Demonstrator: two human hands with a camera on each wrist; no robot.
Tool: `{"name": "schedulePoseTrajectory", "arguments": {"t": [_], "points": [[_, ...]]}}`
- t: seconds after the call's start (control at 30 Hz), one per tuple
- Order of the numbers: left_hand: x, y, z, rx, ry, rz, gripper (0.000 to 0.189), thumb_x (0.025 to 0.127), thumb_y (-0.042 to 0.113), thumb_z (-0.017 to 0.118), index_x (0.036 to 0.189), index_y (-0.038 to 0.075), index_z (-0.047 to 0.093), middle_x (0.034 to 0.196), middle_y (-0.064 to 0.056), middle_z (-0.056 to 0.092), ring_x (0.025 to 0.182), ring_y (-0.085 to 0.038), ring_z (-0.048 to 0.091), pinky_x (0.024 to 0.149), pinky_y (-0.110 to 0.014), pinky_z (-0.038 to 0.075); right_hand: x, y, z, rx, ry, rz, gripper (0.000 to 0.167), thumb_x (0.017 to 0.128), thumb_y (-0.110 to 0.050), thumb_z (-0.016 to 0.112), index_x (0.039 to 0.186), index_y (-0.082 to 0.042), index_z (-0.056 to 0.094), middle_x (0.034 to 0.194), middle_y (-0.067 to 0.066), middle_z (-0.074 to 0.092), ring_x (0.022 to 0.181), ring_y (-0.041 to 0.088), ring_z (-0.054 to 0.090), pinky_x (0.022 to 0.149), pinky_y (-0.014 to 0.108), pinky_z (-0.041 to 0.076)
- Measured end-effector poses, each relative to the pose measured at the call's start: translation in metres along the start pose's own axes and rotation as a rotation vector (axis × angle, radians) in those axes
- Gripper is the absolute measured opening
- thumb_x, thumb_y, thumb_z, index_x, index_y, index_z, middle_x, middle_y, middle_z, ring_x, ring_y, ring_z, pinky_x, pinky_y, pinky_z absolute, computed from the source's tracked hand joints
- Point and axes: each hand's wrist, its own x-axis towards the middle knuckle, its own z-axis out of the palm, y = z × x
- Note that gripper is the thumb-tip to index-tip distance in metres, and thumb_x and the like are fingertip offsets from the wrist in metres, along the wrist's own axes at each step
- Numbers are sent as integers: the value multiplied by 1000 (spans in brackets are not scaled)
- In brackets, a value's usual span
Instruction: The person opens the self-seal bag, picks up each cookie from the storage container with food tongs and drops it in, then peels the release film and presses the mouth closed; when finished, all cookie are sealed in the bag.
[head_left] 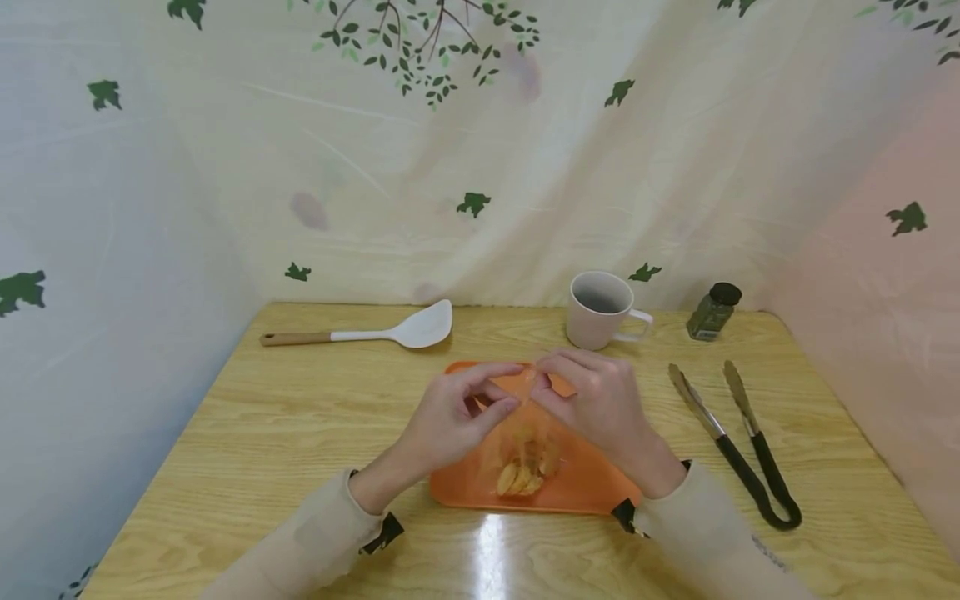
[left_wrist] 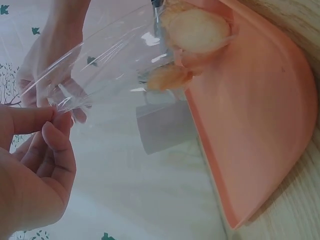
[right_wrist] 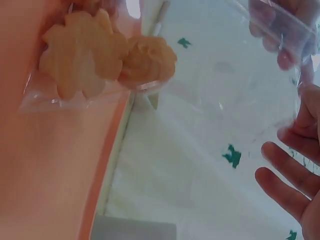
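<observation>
Between the two hands hangs a clear plastic bag [left_wrist: 110, 65], its lower end over an orange tray [head_left: 592, 492]. Several golden cookies [head_left: 525, 475] lie in the bottom of the bag, among them a flower-shaped cookie [right_wrist: 62, 55] and a swirled cookie [right_wrist: 150, 60]. My left hand [head_left: 453, 417] pinches the bag's top edge between thumb and forefinger. Close by, my right hand [head_left: 596, 400] pinches the same edge from the other side, its remaining fingers loosely spread in the right wrist view.
Behind the tray, a white spatula [head_left: 423, 327] with a wooden handle lies left, and a white mug [head_left: 592, 321] stands right. A small black-capped jar [head_left: 712, 315] is farther right. Tongs [head_left: 750, 450] lie spread on the wooden table [head_left: 300, 425]. Patterned cloth [head_left: 375, 225] hangs around it.
</observation>
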Motion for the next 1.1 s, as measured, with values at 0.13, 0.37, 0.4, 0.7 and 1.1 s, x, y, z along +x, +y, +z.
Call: {"name": "schedulePoseTrajectory", "arguments": {"t": [0.13, 0.37, 0.4, 0.7, 1.1], "points": [[-1, -3, -2, 21, 1, -1, 36, 95, 6, 72, 130, 5, 67, 86, -5, 76, 65, -23, 69, 58, -27, 56, -3, 5, -1, 101, 27, 66, 13, 79, -5, 64, 82, -9, 75, 81, 0, 74, 64, 13, 66, 55, 27, 52], [-1, -5, -2, 34, -9, -13, 35, 95, 9, 73, 128, -2, 66, 90, -7, 77, 66, -19, 69, 60, -27, 57, -7, 9, -3, 286, 2, 155, 12, 81, -3, 69, 90, -7, 77, 98, 3, 76, 89, 20, 73, 78, 22, 56], [-1, -5, -2, 30, -10, -17, 35, 95, 9, 73, 128, -2, 66, 90, -7, 77, 66, -20, 69, 60, -27, 57, -8, 9, -3, 297, -10, 174, 14, 81, -3, 70, 93, -7, 77, 100, 3, 76, 92, 21, 72, 81, 21, 55], [-1, -3, -2, 4, 3, -32, 33, 94, 9, 74, 126, 1, 68, 91, -7, 77, 68, -27, 71, 59, -27, 57, -13, 4, -3, 328, -55, 202, 40, 87, -26, 83, 119, -5, 72, 122, 9, 70, 116, 29, 64, 102, 28, 47], [-1, -4, -1, 8, 20, -39, 31, 93, 9, 75, 122, 1, 70, 91, -2, 78, 73, -15, 72, 59, -28, 57, -13, -4, 2, 360, 46, 183, 31, 72, 2, 88, 101, -4, 79, 107, 10, 74, 98, 28, 71, 94, 22, 50]]}}
